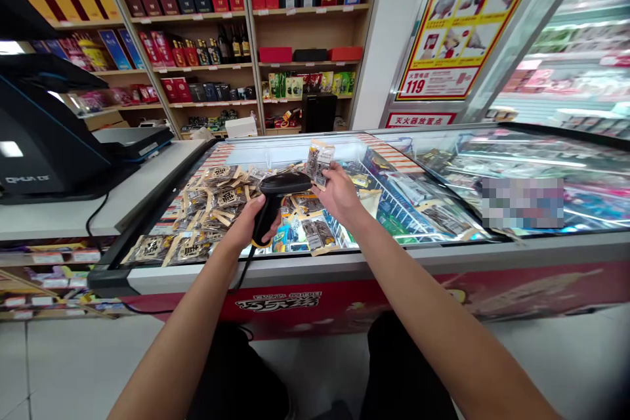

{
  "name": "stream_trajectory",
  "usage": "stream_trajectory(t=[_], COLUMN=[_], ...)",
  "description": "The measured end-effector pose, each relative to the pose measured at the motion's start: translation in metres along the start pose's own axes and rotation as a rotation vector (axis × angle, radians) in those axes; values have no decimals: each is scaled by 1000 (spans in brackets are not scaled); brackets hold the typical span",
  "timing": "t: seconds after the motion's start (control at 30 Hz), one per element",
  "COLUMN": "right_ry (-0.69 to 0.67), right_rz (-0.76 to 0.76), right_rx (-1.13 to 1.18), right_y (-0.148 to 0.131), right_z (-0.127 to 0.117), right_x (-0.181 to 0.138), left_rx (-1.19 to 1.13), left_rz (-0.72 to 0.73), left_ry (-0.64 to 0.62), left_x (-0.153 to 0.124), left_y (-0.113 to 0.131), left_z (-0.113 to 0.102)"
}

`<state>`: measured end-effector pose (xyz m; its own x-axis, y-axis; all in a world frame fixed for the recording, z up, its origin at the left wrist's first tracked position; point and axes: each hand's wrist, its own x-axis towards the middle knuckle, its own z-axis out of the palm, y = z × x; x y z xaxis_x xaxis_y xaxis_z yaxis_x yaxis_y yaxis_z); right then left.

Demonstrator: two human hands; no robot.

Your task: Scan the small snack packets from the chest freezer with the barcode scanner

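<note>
My left hand (252, 223) is wrapped round the handle of a black barcode scanner (284, 182) with a yellow edge at its base. The scanner's head points right, toward a small clear snack packet (319, 159). That packet is pinched upright in the fingers of my right hand (338, 191), close in front of the scanner's nose. Below both hands, many similar packets (227, 197) lie heaped on the glass top of a chest freezer (394, 256). One more packet (319, 233) rests on the glass between my forearms.
A checkout terminal (44, 138) stands on the white counter (147, 177) at left. The scanner's cable (242, 272) hangs over the freezer's front edge. Shelves (207, 16) with boxes and bottles rise behind. A red and yellow poster (445, 26) is on the right.
</note>
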<state>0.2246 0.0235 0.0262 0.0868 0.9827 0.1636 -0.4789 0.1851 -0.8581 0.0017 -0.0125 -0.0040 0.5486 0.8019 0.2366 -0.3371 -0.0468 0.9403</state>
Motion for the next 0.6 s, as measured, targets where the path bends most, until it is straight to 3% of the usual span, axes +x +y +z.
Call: stream_trajectory(t=[0.43,0.5,0.6], right_ry=[3,12,57], right_rz=[2,-32,-106], right_rx=[6,-60,-347], right_y=[-7,-8,-11], right_z=[-5,-4,-2], right_x=[-2,1,10], left_rx=[24,5,-29], left_rz=[-37,-3,130], left_ry=[-1,44,184], left_x=[-2,0,4], left_y=[0,1,2], left_z=[1,0,-3])
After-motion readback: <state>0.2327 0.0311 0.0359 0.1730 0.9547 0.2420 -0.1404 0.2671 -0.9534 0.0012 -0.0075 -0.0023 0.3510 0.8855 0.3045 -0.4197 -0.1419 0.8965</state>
